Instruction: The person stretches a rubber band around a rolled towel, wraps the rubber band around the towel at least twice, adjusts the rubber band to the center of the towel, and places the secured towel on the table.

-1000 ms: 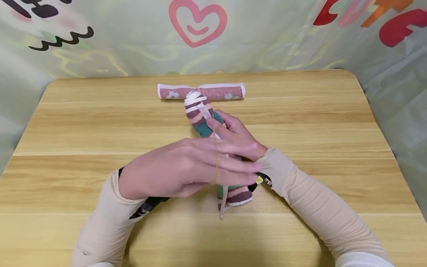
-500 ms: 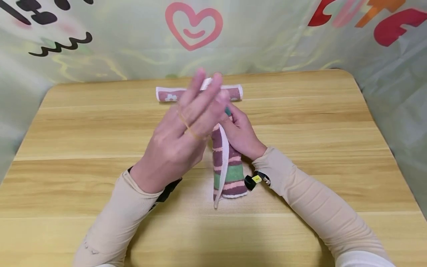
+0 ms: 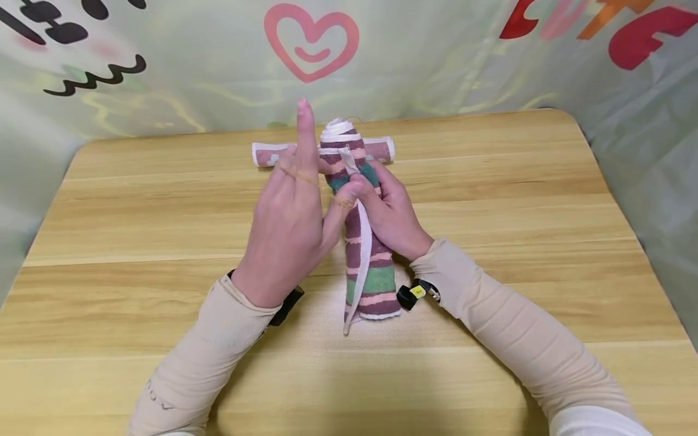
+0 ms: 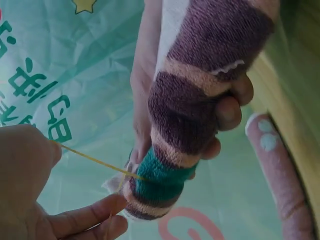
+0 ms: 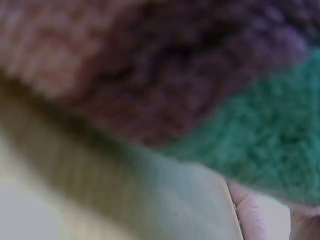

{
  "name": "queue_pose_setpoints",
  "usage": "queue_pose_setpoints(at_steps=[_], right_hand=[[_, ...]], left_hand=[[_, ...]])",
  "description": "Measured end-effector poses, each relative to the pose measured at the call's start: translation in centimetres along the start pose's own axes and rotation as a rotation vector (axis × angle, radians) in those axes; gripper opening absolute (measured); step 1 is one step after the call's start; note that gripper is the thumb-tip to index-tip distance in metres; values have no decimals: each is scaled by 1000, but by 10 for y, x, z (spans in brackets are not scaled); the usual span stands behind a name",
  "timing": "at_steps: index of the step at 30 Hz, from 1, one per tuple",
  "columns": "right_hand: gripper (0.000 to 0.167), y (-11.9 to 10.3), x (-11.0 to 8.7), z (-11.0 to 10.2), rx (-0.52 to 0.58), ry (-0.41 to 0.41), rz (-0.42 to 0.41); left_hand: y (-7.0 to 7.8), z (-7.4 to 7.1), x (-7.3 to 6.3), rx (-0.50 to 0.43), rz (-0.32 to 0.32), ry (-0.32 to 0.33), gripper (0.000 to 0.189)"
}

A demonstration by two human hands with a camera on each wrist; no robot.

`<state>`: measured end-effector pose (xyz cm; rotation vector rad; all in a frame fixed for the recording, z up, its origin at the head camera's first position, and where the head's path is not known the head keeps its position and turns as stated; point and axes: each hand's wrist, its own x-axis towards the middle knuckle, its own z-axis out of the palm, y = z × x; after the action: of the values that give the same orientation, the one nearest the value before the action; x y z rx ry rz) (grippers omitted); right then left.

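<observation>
"So, right hand?"
"Gripped the rolled towel, far end stuck out past the grip."
"Left hand?"
"Fingers were spread; rubber band stretched from them to the towel, near the grip. Pink roll lay beyond."

Head view looks down, wrist views (right closest) sharing its striped roll.

Cropped "CUTE" lettering on backdrop
</observation>
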<state>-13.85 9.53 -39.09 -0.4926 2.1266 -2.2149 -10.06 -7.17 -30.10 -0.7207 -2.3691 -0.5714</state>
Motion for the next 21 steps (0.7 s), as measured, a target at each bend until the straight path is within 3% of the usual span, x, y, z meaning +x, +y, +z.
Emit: queue_pose_setpoints(at_steps=[8,16,21], right_hand=[[29,2,1,1,-78,31,-36],[30,-1,-1,3,-12,-36,4],[30,-1,-2,4,-5,-46,16]], left_hand=[[1,9,-3,-204,-65,-184,85],[-16,9,0,-333,-229,-107,69],[-25,12,1,-313,-269,-116,69]])
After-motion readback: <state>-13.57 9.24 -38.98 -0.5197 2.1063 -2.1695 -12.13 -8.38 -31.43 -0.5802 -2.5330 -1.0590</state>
